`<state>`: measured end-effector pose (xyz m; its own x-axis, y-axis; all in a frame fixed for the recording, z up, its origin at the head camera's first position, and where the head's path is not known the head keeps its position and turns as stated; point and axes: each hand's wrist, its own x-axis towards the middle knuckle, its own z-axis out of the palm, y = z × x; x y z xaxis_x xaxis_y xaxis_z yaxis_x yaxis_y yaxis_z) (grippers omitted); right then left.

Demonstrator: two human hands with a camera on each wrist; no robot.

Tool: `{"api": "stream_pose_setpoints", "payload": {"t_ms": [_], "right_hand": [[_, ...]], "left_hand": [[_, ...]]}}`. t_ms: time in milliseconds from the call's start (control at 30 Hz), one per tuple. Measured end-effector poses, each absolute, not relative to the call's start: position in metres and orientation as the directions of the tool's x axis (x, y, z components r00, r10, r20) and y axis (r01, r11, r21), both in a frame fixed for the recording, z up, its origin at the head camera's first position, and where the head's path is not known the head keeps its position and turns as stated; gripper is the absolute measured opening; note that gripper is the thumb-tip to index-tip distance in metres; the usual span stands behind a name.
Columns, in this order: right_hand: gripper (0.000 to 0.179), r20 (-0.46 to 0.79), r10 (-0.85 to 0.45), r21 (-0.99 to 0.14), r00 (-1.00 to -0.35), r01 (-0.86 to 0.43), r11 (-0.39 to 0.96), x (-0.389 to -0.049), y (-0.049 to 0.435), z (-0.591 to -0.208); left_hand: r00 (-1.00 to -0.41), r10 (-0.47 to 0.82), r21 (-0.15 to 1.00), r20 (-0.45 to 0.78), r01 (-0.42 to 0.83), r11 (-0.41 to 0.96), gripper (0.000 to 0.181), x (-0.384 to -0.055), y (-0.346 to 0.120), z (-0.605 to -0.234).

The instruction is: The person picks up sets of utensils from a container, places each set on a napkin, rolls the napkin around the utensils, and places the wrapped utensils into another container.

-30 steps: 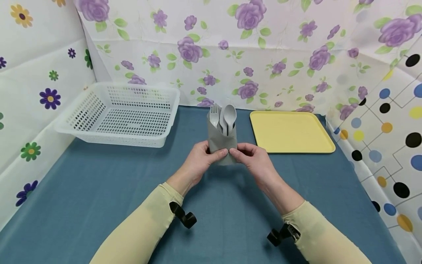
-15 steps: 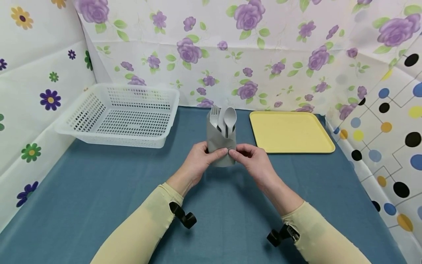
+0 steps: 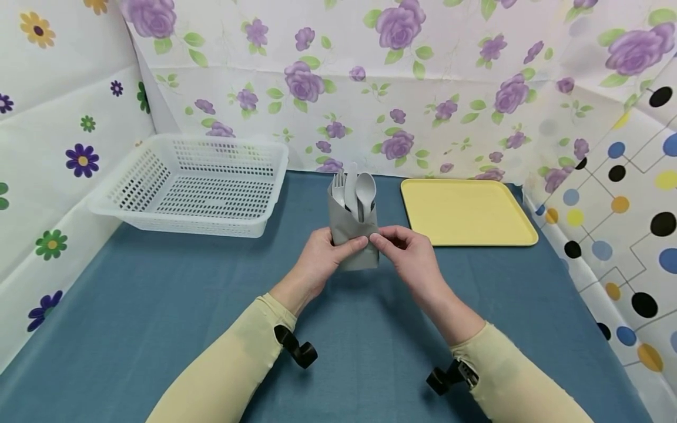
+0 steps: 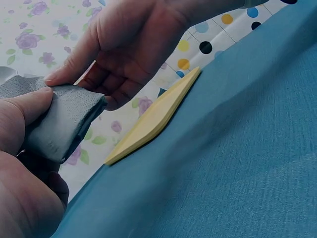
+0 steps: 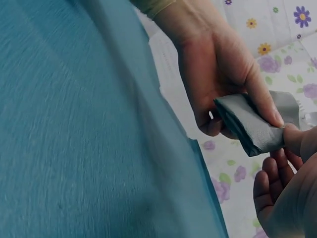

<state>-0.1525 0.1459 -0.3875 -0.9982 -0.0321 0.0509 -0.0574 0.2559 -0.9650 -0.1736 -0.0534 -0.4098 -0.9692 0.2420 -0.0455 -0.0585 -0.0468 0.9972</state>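
Observation:
A folded grey napkin pouch point(image 3: 353, 231) stands upright, off the tablecloth, in the middle of the head view. Out of its top stick a fork point(image 3: 339, 188), a knife point(image 3: 351, 187) and a spoon point(image 3: 366, 189), all pale grey. My left hand point(image 3: 317, 258) grips the pouch's left side, thumb across its front. My right hand point(image 3: 409, 255) pinches the right side, its thumb tip meeting the left one. In both wrist views the pouch point(image 4: 64, 116) shows its layered bottom end; the fingers behind it are partly hidden.
A white perforated basket point(image 3: 198, 230) stands at the back left on the blue tablecloth point(image 3: 211, 294). At the back right lies a yellow tray point(image 3: 468, 211). Patterned sheets point(image 3: 349, 106) wall in the back and both sides.
The pouch with the cutlery has shifted slightly left and tilted, its bottom edge showing lower. The knife now stands more apart, between fork and spoon. Both hands keep their hold.

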Motion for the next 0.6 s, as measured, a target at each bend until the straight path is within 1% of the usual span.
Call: {"api": "stream_pose_setpoints", "payload": {"t_ms": [100,200,433,600], "right_hand": [[0.02,0.039,-0.016,-0.977,-0.999,-0.041,0.207,-0.1533,0.1467,-0.3872],[0.017,0.051,-0.004,-0.979,-0.999,-0.051,0.199,-0.1537,0.1481,-0.388],[0.024,0.044,0.008,-0.983,-0.999,-0.041,0.179,-0.1536,0.1498,-0.3897],[0.021,0.072,0.006,-0.982,-0.997,-0.07,0.173,-0.1544,0.1495,-0.3887]], "left_hand": [[-0.97,0.24,0.997,-0.044,-0.056,-0.044,0.034,-0.1725,-0.052,-0.4089],[-0.97,0.239,0.998,-0.042,-0.053,-0.037,0.036,-0.1719,-0.0508,-0.4083],[-0.973,0.227,0.998,-0.046,-0.052,-0.019,0.037,-0.1711,-0.0511,-0.4065],[-0.974,0.22,0.999,-0.046,-0.047,0.0,0.038,-0.1709,-0.051,-0.4063]]}}
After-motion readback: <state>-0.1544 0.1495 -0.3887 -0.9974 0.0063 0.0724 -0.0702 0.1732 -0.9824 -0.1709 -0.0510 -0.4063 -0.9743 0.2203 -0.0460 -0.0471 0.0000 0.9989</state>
